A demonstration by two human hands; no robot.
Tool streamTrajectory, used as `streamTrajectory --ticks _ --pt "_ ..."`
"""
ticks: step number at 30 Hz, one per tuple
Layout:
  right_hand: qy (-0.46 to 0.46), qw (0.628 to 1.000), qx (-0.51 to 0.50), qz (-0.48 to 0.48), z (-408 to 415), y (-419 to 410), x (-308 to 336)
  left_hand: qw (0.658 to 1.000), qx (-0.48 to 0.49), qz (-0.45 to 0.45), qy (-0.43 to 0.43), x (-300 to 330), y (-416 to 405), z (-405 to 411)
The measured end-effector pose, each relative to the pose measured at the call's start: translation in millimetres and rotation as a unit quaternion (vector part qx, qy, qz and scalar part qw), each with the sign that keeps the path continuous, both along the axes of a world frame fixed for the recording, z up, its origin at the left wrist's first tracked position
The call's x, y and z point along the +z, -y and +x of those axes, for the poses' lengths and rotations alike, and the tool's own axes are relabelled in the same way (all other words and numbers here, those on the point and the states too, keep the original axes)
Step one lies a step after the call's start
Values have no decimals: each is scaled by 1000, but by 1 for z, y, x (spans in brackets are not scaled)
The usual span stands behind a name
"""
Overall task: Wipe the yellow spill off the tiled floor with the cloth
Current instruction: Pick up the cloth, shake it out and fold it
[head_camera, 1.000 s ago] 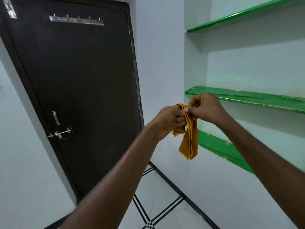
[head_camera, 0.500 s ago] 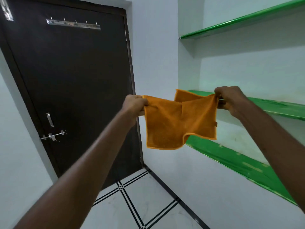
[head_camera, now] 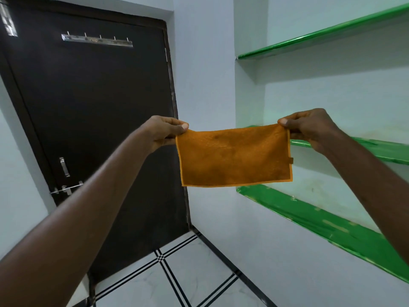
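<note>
Nearest the camera, the tiled floor [head_camera: 190,275] shows white tiles with black line borders at lower centre; no yellow spill is visible on the part in view, so its location cannot be told. Judgement: wiping has not begun; the cloth is only readied, and finding the spill, lowering the cloth and wiping all remain.

Further out, both forearms reach forward at chest height. The left hand [head_camera: 164,131] pinches the upper left corner of the cloth [head_camera: 234,157] between thumb and curled fingers. The right hand [head_camera: 307,127] pinches the upper right corner likewise. The cloth hangs flat and spread between them, well above the floor, touching nothing else. Its long axis runs left to right, top edge taut, lower edge hanging free and level; a small tag sits on its right edge.

Beyond, a dark door [head_camera: 95,120] stands far left; green shelves [head_camera: 309,214] line the right wall
</note>
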State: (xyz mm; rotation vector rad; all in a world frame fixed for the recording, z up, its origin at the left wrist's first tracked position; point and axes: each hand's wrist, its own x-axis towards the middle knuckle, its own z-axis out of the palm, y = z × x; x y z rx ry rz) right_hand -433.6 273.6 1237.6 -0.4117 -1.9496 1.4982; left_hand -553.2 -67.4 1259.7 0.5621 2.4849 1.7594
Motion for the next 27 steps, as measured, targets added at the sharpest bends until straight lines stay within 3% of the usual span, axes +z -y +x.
streamTrajectory --ticks 3,6,9,13,20,27 --pt "5 999 15 47 2 0 2 990 -67 -123 -19 13 7 -5" --pt "-1 984 -9 177 5 2 2 974 -54 -206 -79 21 7 -7" --pt "6 949 -58 309 7 4 3 976 -20 -191 -105 23 6 -9" --pt "36 928 -62 366 9 5 6 983 18 -144 -115 23 9 -13" --pt "10 939 -23 344 8 2 9 980 45 -95 -171 20 14 -15" --pt "-36 981 47 186 2 14 8 967 80 -113 -216 22 29 -24"
